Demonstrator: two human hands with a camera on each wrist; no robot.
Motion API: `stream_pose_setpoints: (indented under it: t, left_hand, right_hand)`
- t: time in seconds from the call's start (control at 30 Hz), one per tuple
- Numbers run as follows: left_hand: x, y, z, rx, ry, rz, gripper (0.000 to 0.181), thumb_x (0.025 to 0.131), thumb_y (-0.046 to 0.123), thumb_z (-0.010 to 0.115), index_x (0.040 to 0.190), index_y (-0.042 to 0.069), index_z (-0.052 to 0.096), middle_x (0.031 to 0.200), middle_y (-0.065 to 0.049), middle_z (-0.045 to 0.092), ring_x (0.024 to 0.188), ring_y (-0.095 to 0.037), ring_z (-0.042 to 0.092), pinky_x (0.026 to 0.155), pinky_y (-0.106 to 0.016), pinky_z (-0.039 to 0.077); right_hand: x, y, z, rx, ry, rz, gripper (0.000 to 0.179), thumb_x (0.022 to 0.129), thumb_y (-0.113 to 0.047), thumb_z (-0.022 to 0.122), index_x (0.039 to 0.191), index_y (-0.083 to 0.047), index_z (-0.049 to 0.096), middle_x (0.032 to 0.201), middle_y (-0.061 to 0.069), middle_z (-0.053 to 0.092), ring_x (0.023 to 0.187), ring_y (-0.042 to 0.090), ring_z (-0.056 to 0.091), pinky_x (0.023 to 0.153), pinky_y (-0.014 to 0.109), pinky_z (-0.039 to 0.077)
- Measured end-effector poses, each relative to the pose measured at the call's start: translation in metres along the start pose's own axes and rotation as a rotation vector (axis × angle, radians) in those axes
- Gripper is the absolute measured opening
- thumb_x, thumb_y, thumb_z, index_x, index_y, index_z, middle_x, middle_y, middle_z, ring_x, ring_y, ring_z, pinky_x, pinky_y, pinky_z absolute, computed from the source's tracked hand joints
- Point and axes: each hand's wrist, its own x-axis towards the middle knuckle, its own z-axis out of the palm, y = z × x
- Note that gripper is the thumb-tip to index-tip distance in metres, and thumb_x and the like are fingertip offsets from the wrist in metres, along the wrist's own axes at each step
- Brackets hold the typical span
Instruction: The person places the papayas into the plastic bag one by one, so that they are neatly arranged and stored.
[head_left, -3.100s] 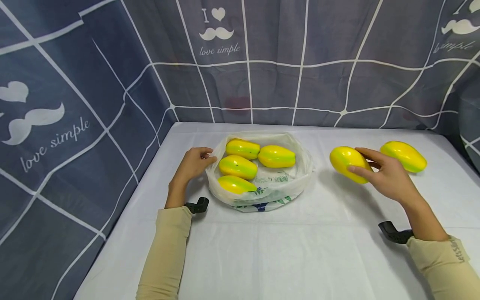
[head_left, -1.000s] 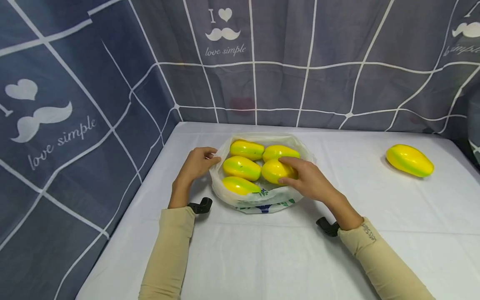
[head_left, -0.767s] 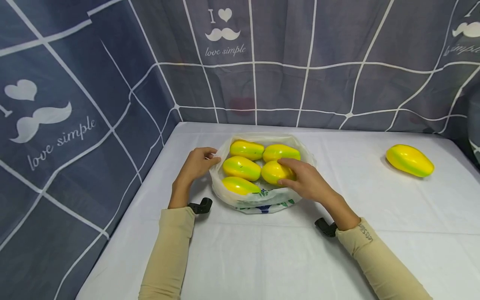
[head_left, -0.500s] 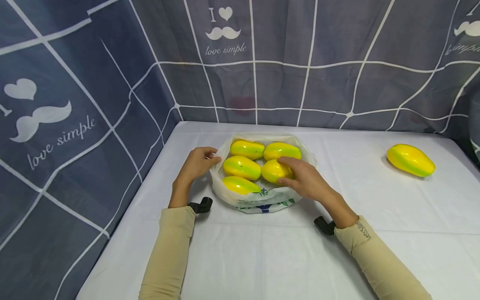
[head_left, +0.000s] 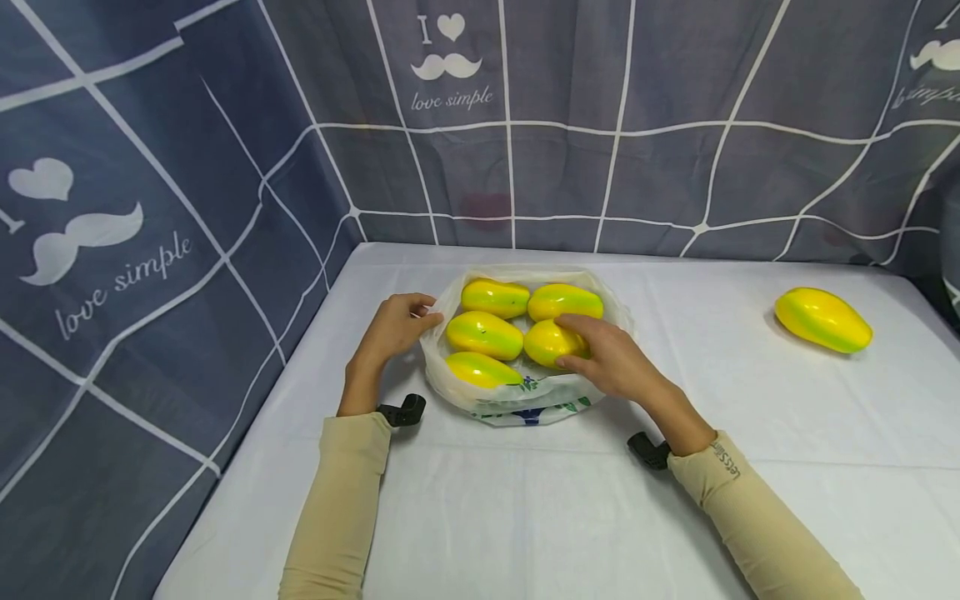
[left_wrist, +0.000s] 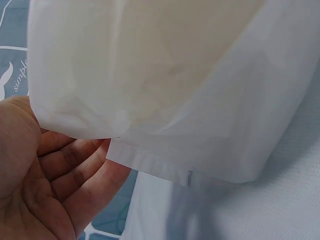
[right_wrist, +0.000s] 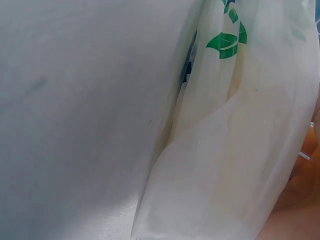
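A white translucent plastic bag point(head_left: 525, 400) with its mouth rolled wide stands on the table, holding several yellow-green papayas point(head_left: 484, 335). At the bag's left rim, my left hand point(head_left: 396, 325) pinches the edge; the left wrist view shows its fingers point(left_wrist: 90, 185) beneath the bag's side point(left_wrist: 165, 75). Inside the bag at the right, my right hand point(head_left: 618, 358) grips one papaya point(head_left: 551, 343) between thumb and fingers, touching its neighbours or nearly so. The right wrist view has mostly the bag's outer wall point(right_wrist: 240, 150), with part of the hand at the right edge.
One more papaya point(head_left: 823, 320) lies on the white tablecloth point(head_left: 540, 508) at the far right. A grey-blue checked curtain point(head_left: 555, 125) hangs behind the table and along its left side. Each wrist carries a black camera mount point(head_left: 405, 411).
Over the three seconds, my right hand carried a papaya left from the table into the bag. In the last second hardly anything moves; my left hand stays at the rim.
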Motion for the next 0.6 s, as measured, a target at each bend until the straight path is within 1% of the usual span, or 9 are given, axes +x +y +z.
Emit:
stream_pose_setpoints:
  t: [0.27,0.37,0.6]
  left_hand:
    - [-0.0001,0.0004,-0.0003,0.006,-0.006,0.004,0.043,0.096,0.024,0.065,0.131,-0.001,0.061,0.117,-0.021,0.064,0.106,-0.033,0.059,0.087,-0.044,0.049]
    - [-0.0001,0.0005,-0.0002,0.005,-0.008,0.002,0.043,0.096,0.024,0.065,0.131,-0.001,0.061,0.117,-0.021,0.064,0.106,-0.033,0.059,0.087,-0.044,0.049]
    - [-0.0004,-0.0001,-0.0005,0.006,-0.001,0.006,0.043,0.096,0.023,0.065,0.131,-0.001,0.061,0.117,-0.021,0.064,0.107,-0.033,0.059,0.086,-0.044,0.05]
  right_hand:
    - [0.0,0.0018,0.0016,-0.002,0.0,0.01,0.062,0.087,-0.017,0.077,0.139,0.002,0.051,0.14,0.019,0.052,0.132,0.038,0.045,0.11,0.052,0.032]
    - [-0.0009,0.0016,0.0018,0.005,0.011,0.0,0.062,0.086,-0.018,0.078,0.139,0.002,0.051,0.139,0.019,0.053,0.131,0.038,0.046,0.109,0.052,0.033]
    - [-0.0053,-0.0035,-0.0052,0.034,0.028,0.002,0.064,0.092,-0.03,0.071,0.142,0.003,0.047,0.143,0.019,0.05,0.134,0.036,0.042,0.111,0.051,0.031]
